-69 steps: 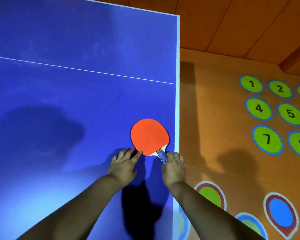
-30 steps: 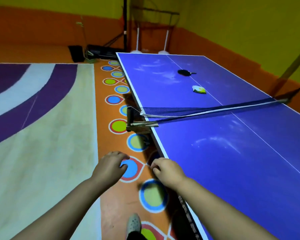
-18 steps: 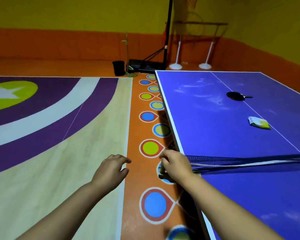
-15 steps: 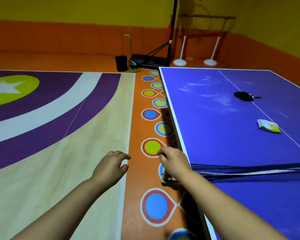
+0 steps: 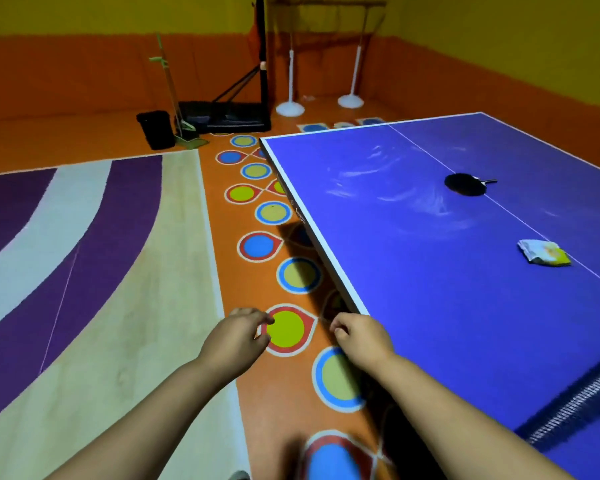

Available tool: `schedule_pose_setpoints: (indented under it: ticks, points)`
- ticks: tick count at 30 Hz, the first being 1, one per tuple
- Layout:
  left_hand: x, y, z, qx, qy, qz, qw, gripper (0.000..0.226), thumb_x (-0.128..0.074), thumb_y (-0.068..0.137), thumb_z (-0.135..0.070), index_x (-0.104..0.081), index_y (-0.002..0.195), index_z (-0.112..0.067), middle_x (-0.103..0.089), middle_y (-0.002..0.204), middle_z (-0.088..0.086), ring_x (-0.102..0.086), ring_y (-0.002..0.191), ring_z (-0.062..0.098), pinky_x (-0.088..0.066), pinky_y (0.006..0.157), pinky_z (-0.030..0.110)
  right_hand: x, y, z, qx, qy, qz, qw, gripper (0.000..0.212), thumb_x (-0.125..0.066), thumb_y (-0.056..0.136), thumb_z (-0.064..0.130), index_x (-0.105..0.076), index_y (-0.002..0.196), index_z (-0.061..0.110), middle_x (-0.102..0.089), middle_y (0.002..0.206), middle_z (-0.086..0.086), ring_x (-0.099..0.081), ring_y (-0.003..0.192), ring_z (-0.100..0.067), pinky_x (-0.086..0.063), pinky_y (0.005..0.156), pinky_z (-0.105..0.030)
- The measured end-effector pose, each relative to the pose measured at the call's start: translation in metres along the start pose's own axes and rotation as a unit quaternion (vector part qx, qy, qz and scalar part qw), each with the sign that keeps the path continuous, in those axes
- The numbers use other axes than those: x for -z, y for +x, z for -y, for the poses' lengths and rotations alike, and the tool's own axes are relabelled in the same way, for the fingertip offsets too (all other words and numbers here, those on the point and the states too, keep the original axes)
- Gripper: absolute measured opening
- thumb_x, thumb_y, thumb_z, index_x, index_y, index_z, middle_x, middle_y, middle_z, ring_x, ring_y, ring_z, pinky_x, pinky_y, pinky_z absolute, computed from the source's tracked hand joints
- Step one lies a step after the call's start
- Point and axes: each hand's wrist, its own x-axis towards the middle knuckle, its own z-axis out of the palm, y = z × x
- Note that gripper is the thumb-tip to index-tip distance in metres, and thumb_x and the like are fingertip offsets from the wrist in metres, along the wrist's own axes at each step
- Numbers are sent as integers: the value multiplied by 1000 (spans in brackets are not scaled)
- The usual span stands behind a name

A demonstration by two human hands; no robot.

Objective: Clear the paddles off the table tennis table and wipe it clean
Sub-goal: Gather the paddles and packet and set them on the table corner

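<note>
Head view: left grip point(image 5: 238, 336) and right grip point(image 5: 361, 337) both loosely curled, holding nothing, over the floor point(image 5: 274, 403) at 6 o'clock, right one just beside the desk point(image 5: 430, 289) edge. Black paddle point(image 5: 465, 184) lies on the desk at 2 o'clock, folded cloth point(image 5: 542, 252) near it at 3 o'clock.

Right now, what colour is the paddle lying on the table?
The paddle shows black, best seen in the head view.
</note>
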Motion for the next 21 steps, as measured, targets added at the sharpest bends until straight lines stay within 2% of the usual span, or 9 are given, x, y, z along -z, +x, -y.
schedule_pose_setpoints:
  ticks: [3, 7, 9, 13, 17, 21]
  points:
    - [11, 76, 20, -44, 11, 29, 999, 33, -54, 91, -30, -56, 124, -26, -55, 126, -8, -45, 118, 12, -40, 91, 24, 1, 45, 0, -71, 23, -9, 997, 24, -47, 94, 19, -67, 104, 25, -69, 110, 4, -60, 102, -21, -46, 74, -29]
    - [2, 169, 11, -107, 3, 72, 992, 32, -54, 91, -26, -57, 123, -23, -55, 126, -6, -44, 120, 14, -36, 91, 23, 6, 89, -24, -144, 50, -23, 988, 20, -49, 91, 19, -67, 97, 24, -69, 106, 2, -60, 101, -22, -47, 76, -29]
    - [-11, 212, -4, -142, -2, 96, 985, 32, -56, 90, -25, -58, 122, -22, -57, 124, -5, -45, 119, 15, -35, 92, 23, 12, 111, -45, -173, 59, -35, 982, 19, -50, 92, 19, -67, 95, 24, -70, 105, 2, -61, 100, -22, -46, 75, -30]
    - [-41, 292, -38, -192, -3, 124, 974, 32, -57, 88, -23, -60, 120, -22, -59, 121, -4, -48, 118, 17, -35, 92, 23, 31, 160, -97, -214, 52, -53, 974, 22, -47, 94, 18, -67, 104, 20, -69, 111, 0, -60, 105, -23, -44, 76, -30]
    - [-56, 368, -74, -229, 13, 166, 959, 34, -54, 89, -24, -57, 123, -24, -55, 127, -6, -44, 123, 14, -31, 96, 20, 61, 206, -145, -269, 71, -71, 958, 22, -48, 94, 18, -68, 104, 20, -69, 111, 0, -61, 105, -23, -45, 77, -30]
    - [-65, 441, -113, -270, 14, 176, 947, 35, -54, 89, -23, -58, 123, -21, -56, 127, -2, -45, 122, 18, -30, 98, 21, 92, 242, -181, -315, 88, -92, 940, 22, -48, 93, 17, -67, 102, 20, -70, 109, -1, -61, 104, -24, -45, 76, -29]
